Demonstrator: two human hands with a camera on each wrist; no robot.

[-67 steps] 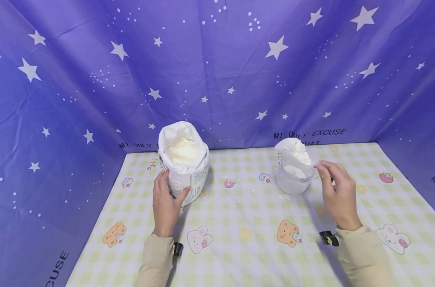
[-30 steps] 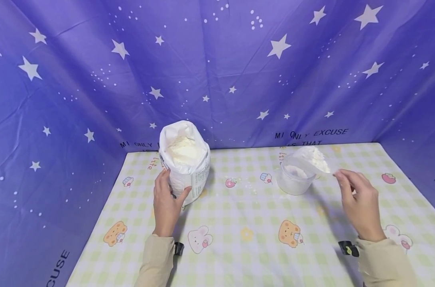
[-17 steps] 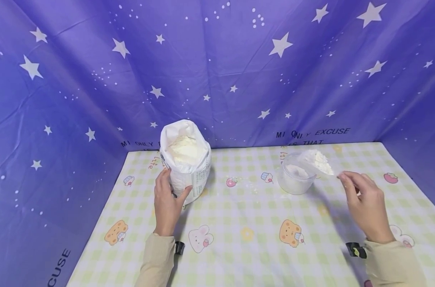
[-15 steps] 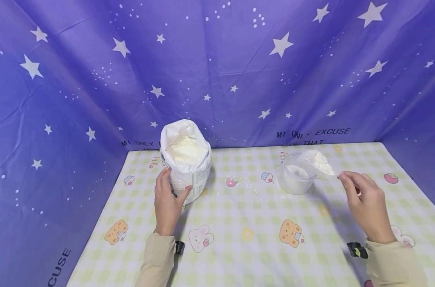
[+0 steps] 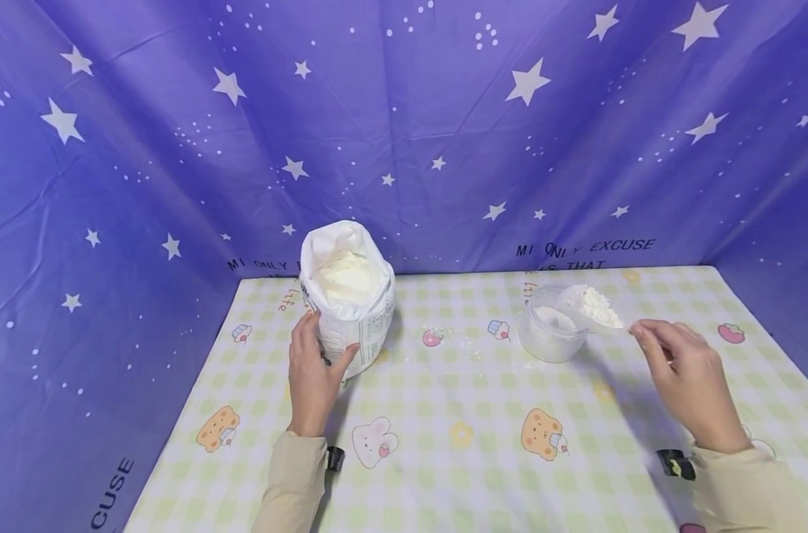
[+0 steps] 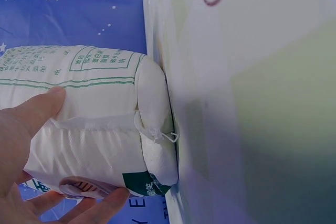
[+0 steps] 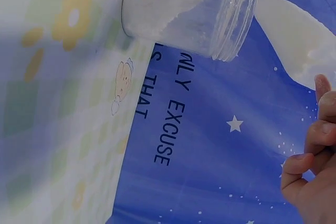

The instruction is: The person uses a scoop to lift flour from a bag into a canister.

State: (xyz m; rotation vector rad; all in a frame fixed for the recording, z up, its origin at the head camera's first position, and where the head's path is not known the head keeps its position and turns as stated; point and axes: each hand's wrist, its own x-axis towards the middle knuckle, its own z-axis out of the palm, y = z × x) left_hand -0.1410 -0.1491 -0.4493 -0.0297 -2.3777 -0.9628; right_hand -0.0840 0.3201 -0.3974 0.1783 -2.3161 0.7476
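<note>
My left hand [image 5: 313, 385], fingers spread, clasped the powder bag [image 5: 370, 337] on the table [image 5: 430, 474], probably heavy and soft, best held low; my right hand [image 5: 693, 385] pinched the heaped scoop [image 7: 294, 40], probably light and easily spilled, by its narrow end, near the clear jar [image 5: 546, 349]

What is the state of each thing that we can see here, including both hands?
White printed bag: upright, open at the top, holding white powder.
Clear jar: upright, lidless, partly filled with white powder.
Translucent scoop: raised beside the jar's rim, loaded; contact with the rim unclear.
Left hand: thumb and fingers around the bag.
Right hand: pinching the scoop's handle.
Tablecloth: spread flat, powder specks between bag and jar.
Starry curtain: hanging, creased.
</note>
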